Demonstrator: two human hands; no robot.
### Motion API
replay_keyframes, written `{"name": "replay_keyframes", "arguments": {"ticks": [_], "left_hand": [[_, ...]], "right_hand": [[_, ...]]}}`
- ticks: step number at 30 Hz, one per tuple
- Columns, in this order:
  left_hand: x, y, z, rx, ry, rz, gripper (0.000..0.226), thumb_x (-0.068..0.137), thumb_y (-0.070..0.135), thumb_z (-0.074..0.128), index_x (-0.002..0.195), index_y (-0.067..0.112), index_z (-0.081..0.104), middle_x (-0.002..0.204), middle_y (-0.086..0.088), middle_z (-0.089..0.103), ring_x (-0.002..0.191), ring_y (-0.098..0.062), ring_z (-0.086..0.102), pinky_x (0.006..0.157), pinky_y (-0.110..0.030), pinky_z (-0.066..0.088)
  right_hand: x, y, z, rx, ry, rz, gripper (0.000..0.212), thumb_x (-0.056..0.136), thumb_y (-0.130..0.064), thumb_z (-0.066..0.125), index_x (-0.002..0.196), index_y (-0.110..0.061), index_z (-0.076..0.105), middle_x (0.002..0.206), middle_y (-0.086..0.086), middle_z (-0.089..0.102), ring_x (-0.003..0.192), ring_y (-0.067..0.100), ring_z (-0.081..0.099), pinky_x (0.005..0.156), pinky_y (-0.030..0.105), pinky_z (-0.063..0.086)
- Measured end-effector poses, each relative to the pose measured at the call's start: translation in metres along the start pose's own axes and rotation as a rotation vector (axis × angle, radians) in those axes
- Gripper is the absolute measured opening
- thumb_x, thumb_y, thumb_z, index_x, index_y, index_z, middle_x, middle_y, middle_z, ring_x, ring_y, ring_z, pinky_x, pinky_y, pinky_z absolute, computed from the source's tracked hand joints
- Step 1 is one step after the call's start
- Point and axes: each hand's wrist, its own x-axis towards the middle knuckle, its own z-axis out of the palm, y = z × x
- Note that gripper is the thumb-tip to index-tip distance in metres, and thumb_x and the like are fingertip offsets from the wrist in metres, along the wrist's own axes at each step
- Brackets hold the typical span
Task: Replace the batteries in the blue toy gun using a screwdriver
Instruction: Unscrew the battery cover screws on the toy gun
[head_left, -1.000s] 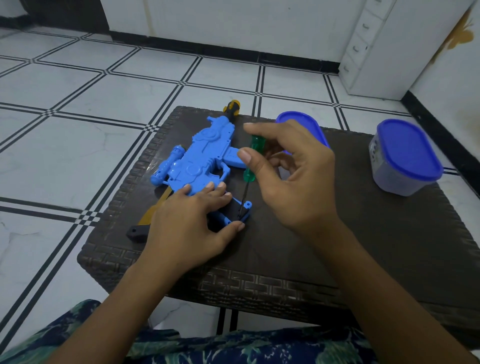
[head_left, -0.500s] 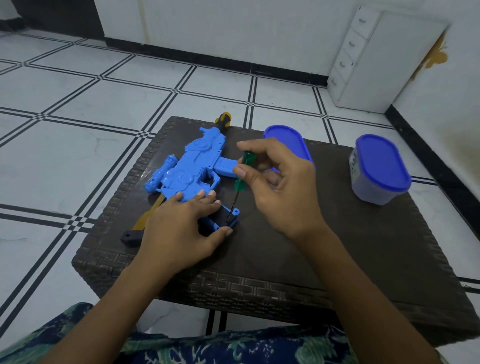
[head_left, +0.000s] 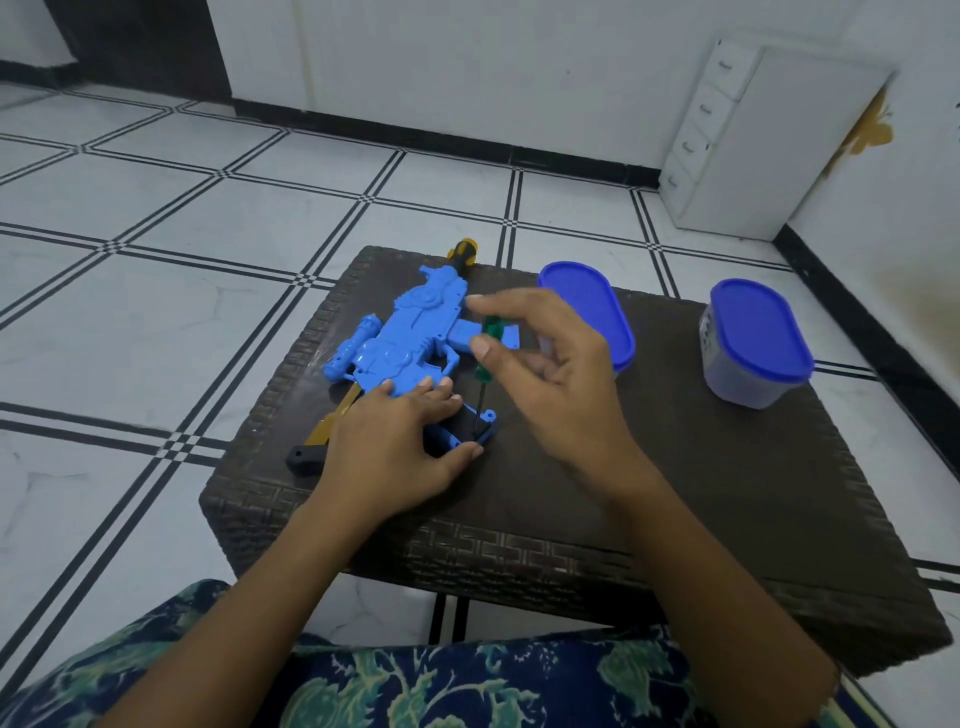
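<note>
The right hand (head_left: 550, 384) pinches the green screwdriver (head_left: 483, 369) upright between thumb and forefinger. The left hand (head_left: 395, 441) lies flat, pinning the blue toy gun (head_left: 410, 338) to the table (head_left: 675, 493). The tip has stayed in the grip, so the cover screw is likely still being turned.

We see a soft, even indoor light, rather dim, with a cool bluish cast. The glossy white floor tiles with black lines (head_left: 156, 322) carry only a faint sheen. Both hands throw weak, diffuse shadows on the dark brown woven worktop (head_left: 727, 493). The right hand (head_left: 550, 374) and the green-handled screwdriver (head_left: 491, 327) it pinches are smeared by motion; the left hand (head_left: 395, 441) looks sharper. The wide lens bows the tile lines near the edges, and fine detail is soft throughout.
</note>
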Motion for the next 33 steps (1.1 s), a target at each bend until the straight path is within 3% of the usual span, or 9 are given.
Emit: {"name": "replay_keyframes", "arguments": {"ticks": [3,6,11,15,19,22,25,28,33], "left_hand": [[-0.001,0.0,-0.001,0.01,-0.003,0.011,0.064,0.069,0.067,0.051,0.118,0.029,0.066,0.132,0.013,0.056,0.127,-0.007,0.048,0.109,-0.037,0.034],[-0.001,0.001,-0.003,0.034,0.001,0.013,0.066,0.068,0.069,0.047,0.116,0.028,0.067,0.128,0.011,0.059,0.123,-0.012,0.053,0.105,-0.036,0.036],[-0.005,0.009,-0.009,0.064,0.083,0.014,0.055,0.065,0.058,0.062,0.107,0.024,0.073,0.117,0.005,0.067,0.104,-0.026,0.064,0.09,-0.035,0.047],[-0.005,0.009,-0.012,0.09,0.077,0.019,0.056,0.065,0.06,0.059,0.108,0.026,0.072,0.116,0.009,0.068,0.096,-0.028,0.064,0.078,-0.032,0.047],[-0.004,0.007,-0.009,0.095,0.104,0.013,0.056,0.063,0.062,0.059,0.106,0.029,0.072,0.112,0.012,0.069,0.092,-0.029,0.064,0.073,-0.03,0.046],[-0.003,0.005,-0.009,0.104,0.099,0.019,0.062,0.064,0.069,0.051,0.108,0.031,0.071,0.112,0.013,0.069,0.091,-0.027,0.064,0.072,-0.028,0.045],[-0.003,0.006,-0.01,0.091,0.125,0.034,0.064,0.062,0.069,0.045,0.105,0.029,0.073,0.107,0.011,0.071,0.087,-0.029,0.066,0.07,-0.029,0.047],[-0.003,0.007,-0.011,0.099,0.14,0.05,0.063,0.062,0.068,0.046,0.103,0.029,0.073,0.108,0.01,0.071,0.085,-0.03,0.066,0.069,-0.029,0.047],[-0.003,0.009,-0.011,0.114,0.162,0.07,0.058,0.063,0.065,0.048,0.098,0.027,0.075,0.103,0.009,0.073,0.079,-0.031,0.067,0.065,-0.03,0.05]], "right_hand": [[0.0,0.001,0.0,-0.07,0.121,-0.029,0.023,0.08,-0.008,0.079,0.102,-0.007,0.072,0.1,0.011,0.061,0.089,0.009,0.062,0.061,0.032,0.058],[0.0,0.004,0.0,-0.099,0.18,-0.047,0.02,0.081,-0.008,0.078,0.1,-0.007,0.073,0.092,0.005,0.064,0.08,0.01,0.063,0.06,0.034,0.058],[-0.003,0.007,0.006,-0.051,0.108,-0.063,0.026,0.089,-0.001,0.067,0.115,-0.003,0.068,0.101,0.012,0.069,0.092,0.017,0.069,0.075,0.026,0.058],[-0.005,0.011,0.008,-0.063,0.123,-0.107,0.026,0.089,-0.005,0.069,0.116,-0.006,0.068,0.105,0.004,0.069,0.101,0.021,0.065,0.069,0.025,0.057],[-0.002,0.016,0.003,-0.094,0.267,-0.093,0.027,0.082,-0.011,0.077,0.108,-0.007,0.072,0.096,0.007,0.062,0.09,0.011,0.061,0.063,0.029,0.057],[0.0,0.016,0.001,-0.052,0.327,-0.052,0.028,0.081,-0.007,0.077,0.109,-0.005,0.071,0.093,0.008,0.065,0.081,0.004,0.06,0.063,0.024,0.055],[-0.001,0.012,0.002,0.048,0.281,-0.022,0.035,0.082,0.001,0.074,0.114,-0.011,0.064,0.094,0.012,0.067,0.087,0.012,0.065,0.071,0.025,0.058],[-0.003,0.011,0.004,0.073,0.199,-0.02,0.023,0.086,0.001,0.07,0.11,-0.001,0.067,0.099,0.01,0.069,0.096,0.019,0.069,0.075,0.029,0.059],[-0.001,0.009,0.005,0.018,0.194,-0.089,0.021,0.079,-0.009,0.079,0.099,-0.004,0.073,0.095,0.006,0.064,0.088,0.018,0.066,0.067,0.03,0.057]]}}
